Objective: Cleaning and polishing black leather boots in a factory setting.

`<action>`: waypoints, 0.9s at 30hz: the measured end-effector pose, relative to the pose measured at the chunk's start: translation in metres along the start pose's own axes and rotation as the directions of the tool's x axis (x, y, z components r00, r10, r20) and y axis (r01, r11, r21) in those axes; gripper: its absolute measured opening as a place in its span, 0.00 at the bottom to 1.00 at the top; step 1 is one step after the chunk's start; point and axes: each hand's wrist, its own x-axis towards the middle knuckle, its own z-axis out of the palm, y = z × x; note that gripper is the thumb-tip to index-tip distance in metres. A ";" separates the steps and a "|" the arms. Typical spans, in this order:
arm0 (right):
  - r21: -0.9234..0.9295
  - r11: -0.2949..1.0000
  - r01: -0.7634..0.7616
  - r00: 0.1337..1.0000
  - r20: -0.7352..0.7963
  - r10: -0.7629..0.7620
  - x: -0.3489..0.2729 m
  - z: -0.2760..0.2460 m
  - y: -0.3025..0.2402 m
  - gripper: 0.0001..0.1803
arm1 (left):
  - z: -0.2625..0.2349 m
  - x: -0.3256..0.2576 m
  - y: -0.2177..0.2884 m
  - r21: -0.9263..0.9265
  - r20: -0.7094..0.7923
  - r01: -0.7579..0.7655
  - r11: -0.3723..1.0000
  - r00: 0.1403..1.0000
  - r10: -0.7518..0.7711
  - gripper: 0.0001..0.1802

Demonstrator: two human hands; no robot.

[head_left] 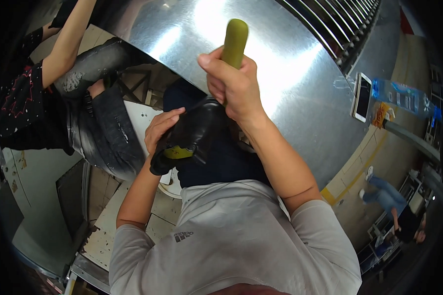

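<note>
A black leather shoe [194, 123] rests over my lap, its opening turned down toward me, with something yellow-green showing inside. Along its left side lies my left hand [161, 127], holding it with fingers stretched together and the thumb hidden. Above the far end of the shoe, my right hand [234, 86] is closed in a fist around an olive-green bar with a rounded end [237, 42]. That bar points up and away from me. Its lower end is hidden by my hand, so I cannot tell whether it is a tool handle.
A shiny metal table [300, 128] spreads ahead and right, with a roller rack [337, 27] beyond. A white phone [363, 97] and a clear bottle [398, 95] lie at its right edge. A co-worker's arm [66, 54] is close at left; another person [394, 201] is far right.
</note>
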 end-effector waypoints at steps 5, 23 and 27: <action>0.130 0.991 -0.020 0.983 0.182 -0.004 0.006 -0.017 -0.001 0.10 | -0.003 -0.002 -0.002 -0.089 0.000 0.062 0.994 0.998 -0.062 0.20; 0.399 0.892 0.212 0.968 0.043 -0.249 -0.037 -0.033 0.031 0.11 | -0.003 -0.006 -0.001 -0.073 0.040 0.020 0.997 0.999 -0.017 0.36; 0.304 0.928 0.216 0.976 -0.037 -0.216 -0.042 -0.036 0.023 0.11 | 0.001 0.003 0.008 0.045 0.033 0.021 0.999 0.999 -0.022 0.35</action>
